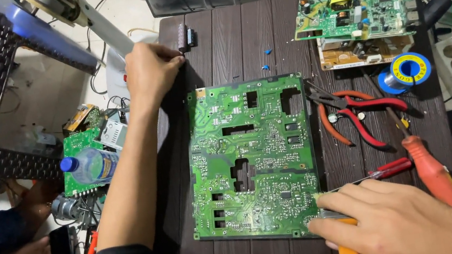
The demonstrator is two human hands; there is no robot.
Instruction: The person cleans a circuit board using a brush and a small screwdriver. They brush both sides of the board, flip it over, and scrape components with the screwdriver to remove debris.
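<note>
Green circuit board (255,161) lies flat mid-desk (224,32) | right hand (395,221) grips an orange-handled tool (346,246) at its near-right corner | left hand (151,72) curled on far-left desk edge | board likely stiff, light, fragile; hold by edges

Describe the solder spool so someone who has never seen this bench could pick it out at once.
Start at the dark slatted table and go to its far right corner, where a small green circuit board is stacked on a brown one. Just below that stack, above the red-handled pliers, sits the solder spool. It is the only round thing there: a blue reel with a yellow ring label.
</note>
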